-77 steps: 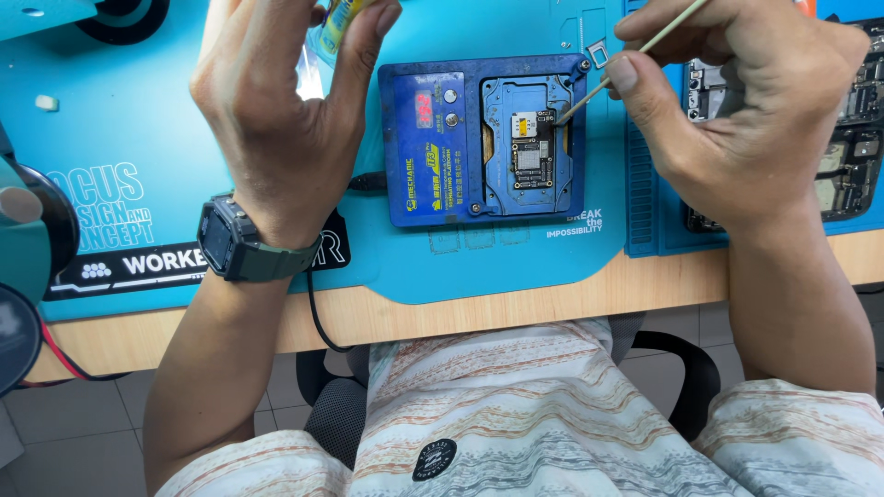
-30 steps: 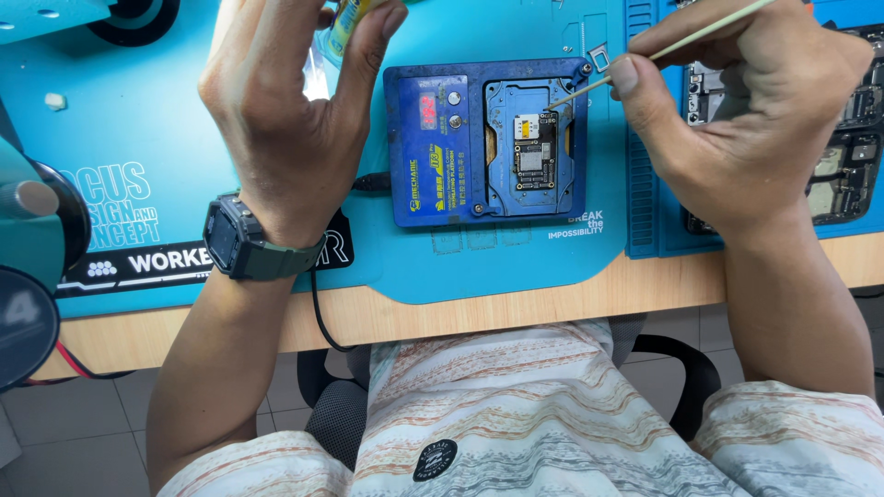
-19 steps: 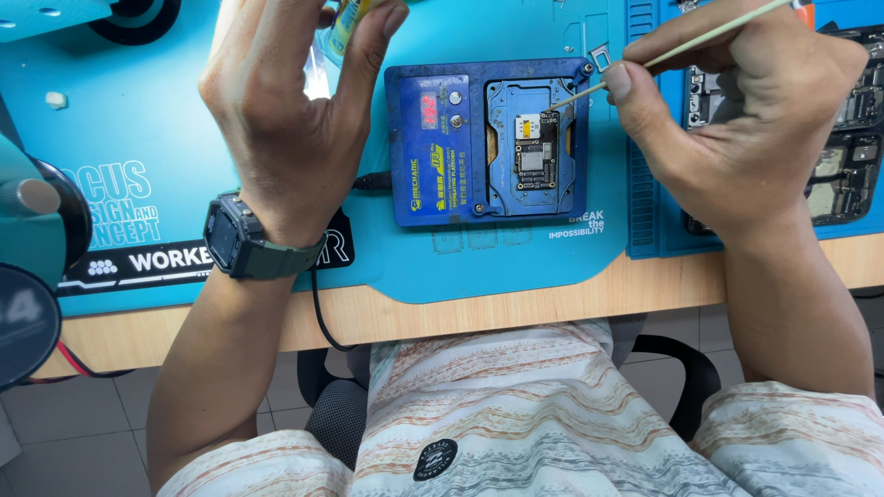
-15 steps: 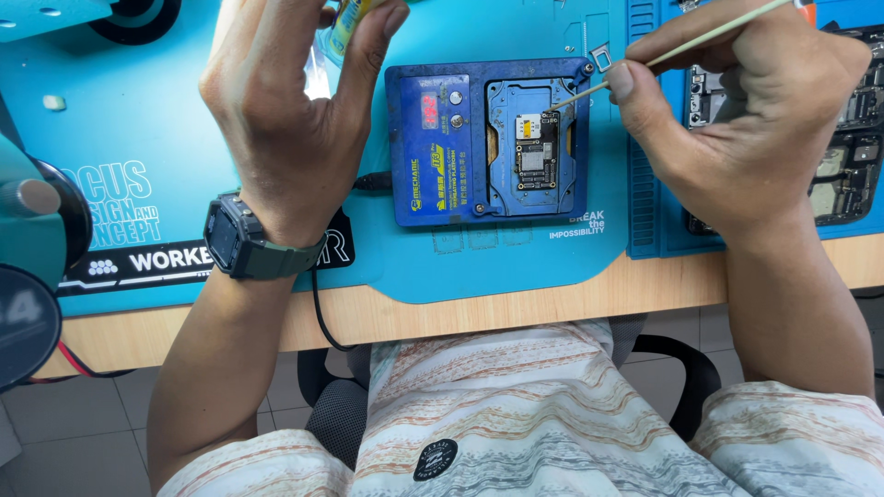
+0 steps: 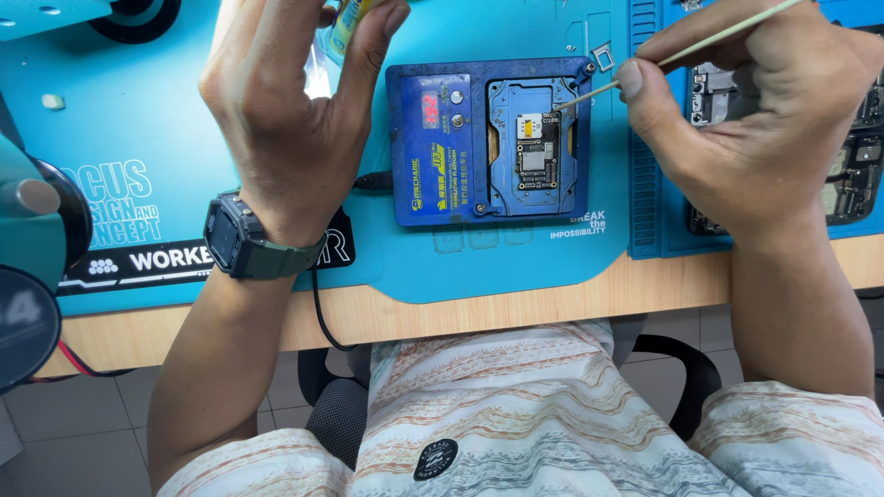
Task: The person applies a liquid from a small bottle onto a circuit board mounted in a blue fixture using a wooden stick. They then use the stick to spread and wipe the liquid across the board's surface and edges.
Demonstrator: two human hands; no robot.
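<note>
One thin stick (image 5: pixel 681 57) pinched between right-hand fingers (image 5: pixel 635 81).

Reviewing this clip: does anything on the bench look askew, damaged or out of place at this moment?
Nothing stands out. The circuit board sits square in the blue heating platform, which lies flat on the blue mat. The right hand holds a thin stick to the board's corner; the left hand grips a small tube.
</note>
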